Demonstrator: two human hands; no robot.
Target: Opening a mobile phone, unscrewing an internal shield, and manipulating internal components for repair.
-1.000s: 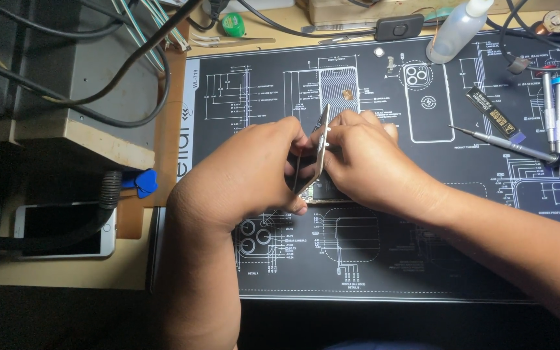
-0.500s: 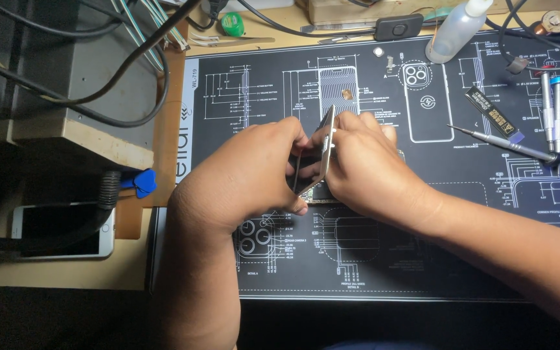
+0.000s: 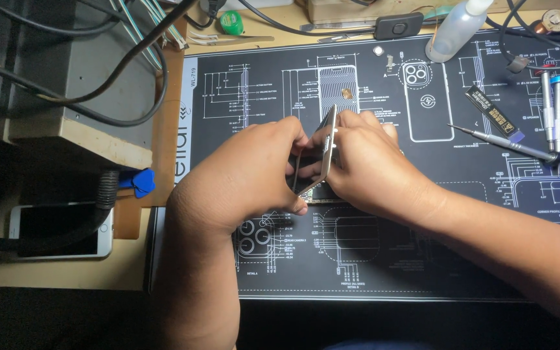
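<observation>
The phone frame [image 3: 319, 152] is showing bright, smooth metal edges, gleaming where the light is catching them; the work mat [image 3: 358, 259] is looking matt black, rubbery, printed with fine white lines; the screwdriver [image 3: 503, 144] is shining with a polished steel shaft; the squeeze bottle [image 3: 455, 29] is looking like cloudy, translucent plastic; the white phone [image 3: 59, 230] is reflecting off glossy glass; the desk [image 3: 66, 272] is showing pale, smooth wood.
</observation>
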